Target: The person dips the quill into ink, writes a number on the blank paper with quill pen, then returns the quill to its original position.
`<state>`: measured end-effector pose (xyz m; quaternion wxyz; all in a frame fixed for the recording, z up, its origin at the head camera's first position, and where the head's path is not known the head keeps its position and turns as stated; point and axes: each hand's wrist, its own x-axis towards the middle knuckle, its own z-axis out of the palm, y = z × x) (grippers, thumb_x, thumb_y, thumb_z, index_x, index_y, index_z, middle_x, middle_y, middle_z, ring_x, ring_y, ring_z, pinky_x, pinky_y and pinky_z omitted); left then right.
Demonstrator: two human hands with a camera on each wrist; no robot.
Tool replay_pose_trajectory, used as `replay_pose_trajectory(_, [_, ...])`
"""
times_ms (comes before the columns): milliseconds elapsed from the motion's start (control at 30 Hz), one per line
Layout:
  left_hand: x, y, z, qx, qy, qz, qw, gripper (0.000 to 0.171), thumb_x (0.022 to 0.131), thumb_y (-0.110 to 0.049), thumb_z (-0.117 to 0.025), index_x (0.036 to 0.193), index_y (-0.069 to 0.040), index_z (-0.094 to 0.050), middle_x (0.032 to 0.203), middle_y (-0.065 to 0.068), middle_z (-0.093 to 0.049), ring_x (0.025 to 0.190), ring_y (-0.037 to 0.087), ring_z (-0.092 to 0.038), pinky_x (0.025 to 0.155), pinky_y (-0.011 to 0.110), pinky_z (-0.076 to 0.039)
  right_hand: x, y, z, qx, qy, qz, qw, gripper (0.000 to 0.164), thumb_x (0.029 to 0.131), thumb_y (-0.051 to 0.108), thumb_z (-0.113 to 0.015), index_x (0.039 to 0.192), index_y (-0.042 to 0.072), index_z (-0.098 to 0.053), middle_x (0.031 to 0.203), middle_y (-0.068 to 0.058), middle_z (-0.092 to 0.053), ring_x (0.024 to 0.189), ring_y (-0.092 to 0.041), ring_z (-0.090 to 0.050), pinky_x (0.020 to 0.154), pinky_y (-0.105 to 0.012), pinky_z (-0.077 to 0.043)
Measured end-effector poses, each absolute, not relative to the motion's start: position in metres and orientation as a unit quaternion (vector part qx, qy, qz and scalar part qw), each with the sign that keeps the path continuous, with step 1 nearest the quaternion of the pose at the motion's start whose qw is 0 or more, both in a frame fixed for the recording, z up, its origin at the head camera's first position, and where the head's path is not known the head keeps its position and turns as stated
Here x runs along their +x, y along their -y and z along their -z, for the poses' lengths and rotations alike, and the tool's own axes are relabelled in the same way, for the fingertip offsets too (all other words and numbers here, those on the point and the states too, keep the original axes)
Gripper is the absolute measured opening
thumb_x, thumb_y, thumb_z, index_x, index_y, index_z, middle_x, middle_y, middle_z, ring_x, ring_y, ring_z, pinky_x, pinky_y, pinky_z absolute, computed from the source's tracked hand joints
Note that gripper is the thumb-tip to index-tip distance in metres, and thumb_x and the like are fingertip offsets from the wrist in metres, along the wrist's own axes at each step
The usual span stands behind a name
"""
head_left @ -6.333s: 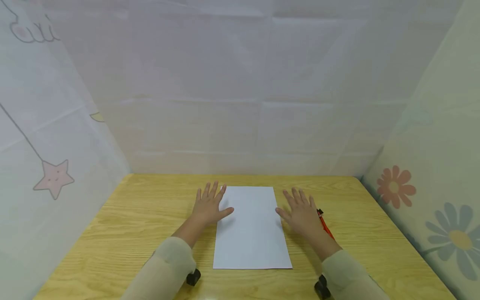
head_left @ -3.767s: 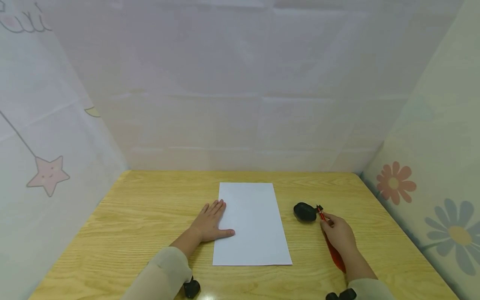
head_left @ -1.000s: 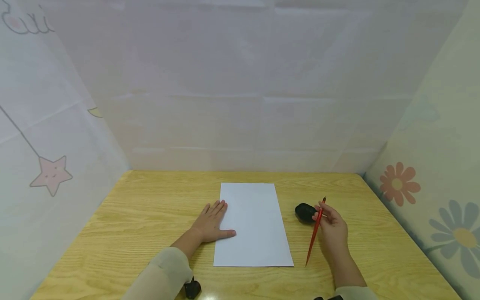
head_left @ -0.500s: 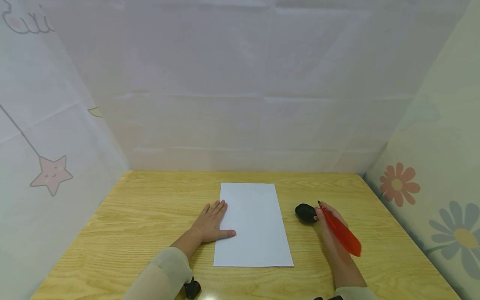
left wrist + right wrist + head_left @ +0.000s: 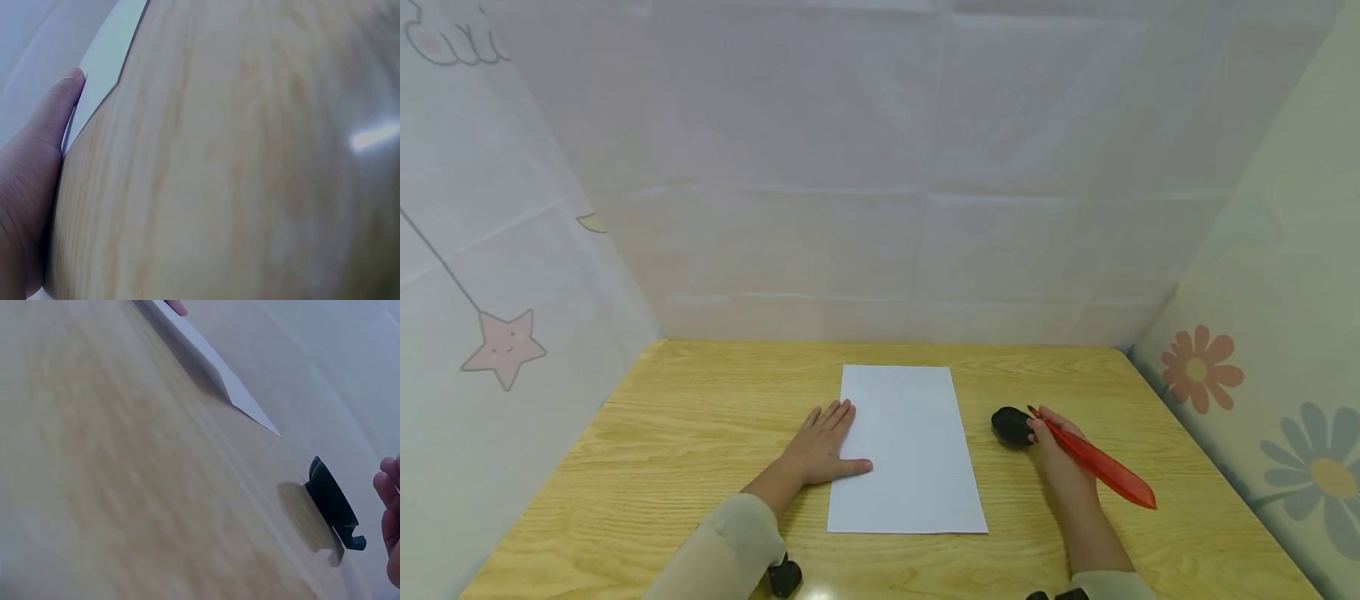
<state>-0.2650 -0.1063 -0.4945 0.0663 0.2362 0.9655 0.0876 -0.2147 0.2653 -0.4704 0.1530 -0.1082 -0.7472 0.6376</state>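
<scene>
A sheet of white paper (image 5: 910,450) lies flat in the middle of the table. My left hand (image 5: 820,446) rests spread on its left edge, thumb stretched out over the sheet; the left wrist view has the thumb (image 5: 59,106) at the paper's corner. To the right of the paper, my right hand (image 5: 1063,467) pinches a red feather pen (image 5: 1108,467), its dark tip pointing left and the feather end to the right. Just left of those fingers sits a black oval pen stand (image 5: 1011,427). In the right wrist view, the fingers (image 5: 390,506) are partly cut off and the pen is out of sight.
The wooden table (image 5: 722,392) has a pale cloth (image 5: 865,267) behind it and printed cloth on both sides. Black camera straps (image 5: 785,577) sit at the wrists. Bare wood shows right of the stand.
The right hand came off the paper's side, took the red feather pen from beside the stand and turned it, its feather end swinging out right. The left hand settled on the paper.
</scene>
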Motion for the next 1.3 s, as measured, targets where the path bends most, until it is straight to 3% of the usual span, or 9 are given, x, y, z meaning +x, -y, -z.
replay_pose_trajectory(167, [-0.267, 0.107, 0.500, 0.238, -0.965, -0.093, 0.066, 0.107, 0.084, -0.079, -0.045, 0.158, -0.007, -0.014, 0.166, 0.008, -0.011, 0.154, 0.024, -0.008, 0.125, 0.049, -0.007, -0.217, -0.268, 0.472, -0.152, 0.761, -0.615, 0.137, 0.049, 0.095, 0.032, -0.064, 0.135, 0.003, -0.058, 0.089, 0.039, -0.060, 0.090, 0.019, -0.054, 0.079, -0.002, -0.043])
replay_pose_trajectory(300, [-0.268, 0.108, 0.502, 0.239, -0.964, -0.096, 0.068, 0.109, 0.084, -0.080, -0.044, 0.158, -0.008, -0.012, 0.166, 0.007, -0.009, 0.155, 0.024, -0.006, 0.125, 0.048, -0.005, -0.220, -0.271, 0.474, -0.183, 0.777, -0.587, 0.137, 0.050, 0.091, 0.041, -0.069, 0.130, 0.010, -0.064, 0.085, 0.044, -0.056, 0.093, 0.017, -0.050, 0.078, -0.006, -0.040])
replay_pose_trajectory(467, [-0.266, 0.107, 0.498, 0.244, -0.963, -0.093, 0.062, 0.106, 0.085, -0.078, -0.045, 0.157, -0.005, -0.017, 0.166, 0.010, -0.014, 0.154, 0.027, -0.011, 0.124, 0.050, -0.010, -0.224, -0.274, 0.478, -0.171, 0.787, -0.569, 0.164, 0.045, 0.090, 0.037, -0.071, 0.122, 0.005, -0.069, 0.082, 0.046, -0.056, 0.093, 0.021, -0.049, 0.081, -0.003, -0.038])
replay_pose_trajectory(667, [-0.265, 0.107, 0.495, 0.243, -0.964, -0.082, 0.065, 0.104, 0.086, -0.077, -0.044, 0.157, -0.006, -0.016, 0.166, 0.009, -0.013, 0.154, 0.026, -0.011, 0.124, 0.050, -0.011, -0.229, -0.275, 0.479, -0.160, 0.766, -0.601, 0.166, 0.038, 0.086, 0.032, -0.077, 0.111, 0.003, -0.073, 0.083, 0.038, -0.063, 0.094, 0.021, -0.052, 0.080, -0.001, -0.042])
replay_pose_trajectory(833, [-0.268, 0.107, 0.498, 0.242, -0.964, -0.083, 0.067, 0.106, 0.085, -0.079, -0.043, 0.158, -0.007, -0.014, 0.166, 0.008, -0.011, 0.154, 0.025, -0.009, 0.125, 0.050, -0.009, -0.229, -0.277, 0.478, -0.170, 0.776, -0.593, 0.127, 0.044, 0.088, 0.035, -0.074, 0.118, 0.003, -0.070, 0.087, 0.040, -0.058, 0.111, 0.007, -0.053, 0.090, -0.008, -0.040])
replay_pose_trajectory(967, [-0.271, 0.108, 0.505, 0.241, -0.964, -0.092, 0.066, 0.108, 0.084, -0.080, -0.042, 0.158, -0.008, -0.012, 0.166, 0.007, -0.009, 0.155, 0.024, -0.007, 0.125, 0.049, -0.006, -0.228, -0.279, 0.477, -0.155, 0.790, -0.584, 0.102, 0.048, 0.091, 0.034, -0.070, 0.125, 0.000, -0.064, 0.097, 0.033, -0.059, 0.134, -0.018, -0.046, 0.111, -0.031, -0.035])
replay_pose_trajectory(1067, [-0.271, 0.109, 0.508, 0.240, -0.964, -0.096, 0.064, 0.109, 0.083, -0.082, -0.041, 0.158, -0.009, -0.011, 0.166, 0.005, -0.008, 0.155, 0.023, -0.006, 0.125, 0.049, -0.005, -0.229, -0.281, 0.477, -0.147, 0.789, -0.589, 0.096, 0.044, 0.093, 0.028, -0.068, 0.123, -0.004, -0.062, 0.099, 0.028, -0.060, 0.137, -0.027, -0.042, 0.117, -0.043, -0.030])
replay_pose_trajectory(1167, [-0.271, 0.109, 0.508, 0.240, -0.964, -0.099, 0.062, 0.109, 0.083, -0.083, -0.040, 0.158, -0.009, -0.011, 0.166, 0.005, -0.008, 0.155, 0.023, -0.006, 0.125, 0.049, -0.006, -0.231, -0.282, 0.478, -0.140, 0.791, -0.587, 0.097, 0.038, 0.093, 0.023, -0.068, 0.117, -0.006, -0.062, 0.095, 0.027, -0.058, 0.136, -0.027, -0.042, 0.115, -0.044, -0.030])
replay_pose_trajectory(1300, [-0.270, 0.109, 0.504, 0.239, -0.964, -0.094, 0.066, 0.109, 0.083, -0.082, -0.040, 0.158, -0.009, -0.010, 0.166, 0.005, -0.007, 0.155, 0.023, -0.005, 0.125, 0.048, -0.005, -0.233, -0.283, 0.478, -0.139, 0.803, -0.573, 0.085, 0.035, 0.092, 0.025, -0.069, 0.112, -0.003, -0.065, 0.094, 0.025, -0.059, 0.135, -0.025, -0.042, 0.107, -0.035, -0.034])
